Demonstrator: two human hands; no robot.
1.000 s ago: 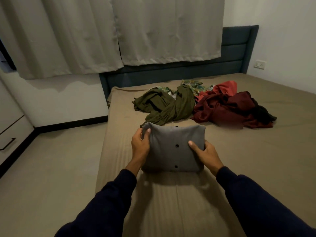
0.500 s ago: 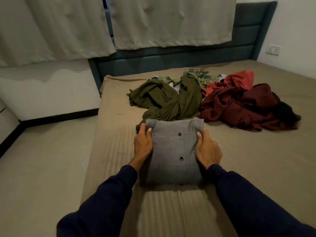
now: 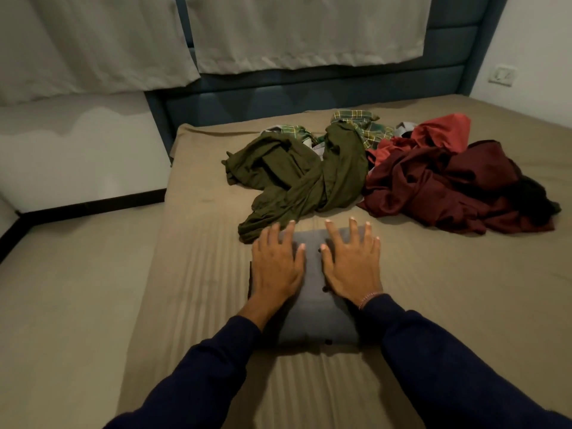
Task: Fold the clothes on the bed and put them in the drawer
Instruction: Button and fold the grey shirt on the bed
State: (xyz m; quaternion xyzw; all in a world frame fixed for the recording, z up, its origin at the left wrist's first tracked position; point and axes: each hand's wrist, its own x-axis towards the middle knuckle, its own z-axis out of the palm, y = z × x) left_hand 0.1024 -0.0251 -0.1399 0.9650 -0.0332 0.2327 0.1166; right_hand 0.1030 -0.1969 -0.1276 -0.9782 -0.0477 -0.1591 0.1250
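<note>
Both hands, left hand [image 3: 276,267] and right hand [image 3: 352,264], press flat with fingers straight on folded grey shirt [image 3: 312,308]; olive garment [image 3: 297,178], possibly trousers, just beyond.

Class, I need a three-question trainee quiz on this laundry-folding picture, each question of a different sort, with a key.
1. True or false: both hands lie flat on the folded grey shirt.
2. Which unfolded garment lies nearest the left hand? A) olive-green garment B) maroon garment C) plaid shirt
3. Fill in: the right hand rests on the shirt with its fingers ____.

Key: 1 true; 2 A; 3 spread.
</note>
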